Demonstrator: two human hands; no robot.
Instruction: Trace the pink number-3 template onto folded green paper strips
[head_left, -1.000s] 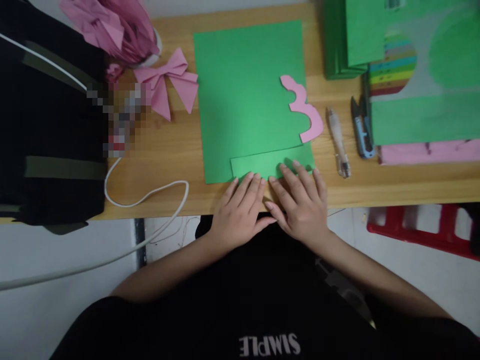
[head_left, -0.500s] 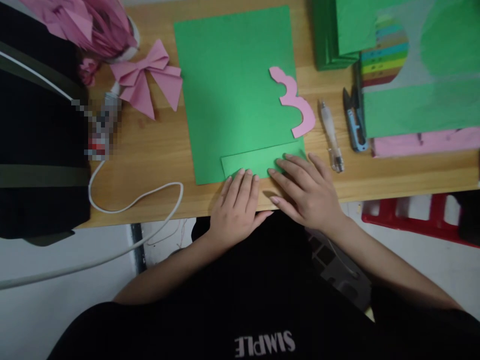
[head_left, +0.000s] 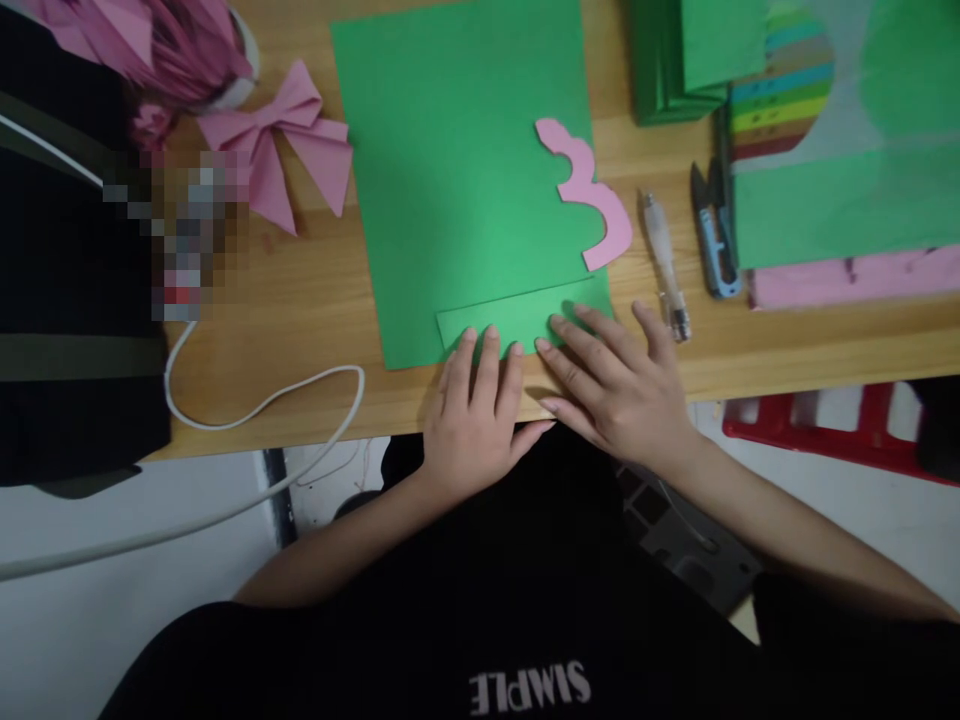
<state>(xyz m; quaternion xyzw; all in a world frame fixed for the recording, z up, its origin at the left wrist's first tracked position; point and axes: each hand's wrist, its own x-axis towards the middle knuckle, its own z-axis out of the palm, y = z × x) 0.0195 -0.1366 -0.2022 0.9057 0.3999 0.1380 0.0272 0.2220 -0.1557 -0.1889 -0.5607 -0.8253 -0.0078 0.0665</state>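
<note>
A large green paper sheet [head_left: 465, 170] lies on the wooden table [head_left: 315, 300], its near edge folded up into a narrow green strip [head_left: 517, 312]. My left hand [head_left: 480, 410] lies flat with fingers stretched out, fingertips pressing the strip's near left part. My right hand [head_left: 615, 385] is also flat and spread, fingertips on the strip's right end. A pink paper cut-out shaped like a 3 [head_left: 589, 195] rests on the sheet's right edge, just beyond my right hand.
A pink paper bow [head_left: 289, 140] and pink folded paper [head_left: 150, 40] lie at the far left. A clear pen-like tool [head_left: 664, 265], blue snips [head_left: 712, 235], and stacks of green and pink paper [head_left: 840, 210] sit right. A white cable [head_left: 262, 410] loops left. A black bag [head_left: 67, 300] fills the left side.
My right hand has slid to the right along the folded strip and spread its fingers. The left hand stays pressing the fold. The view has shifted slightly.
</note>
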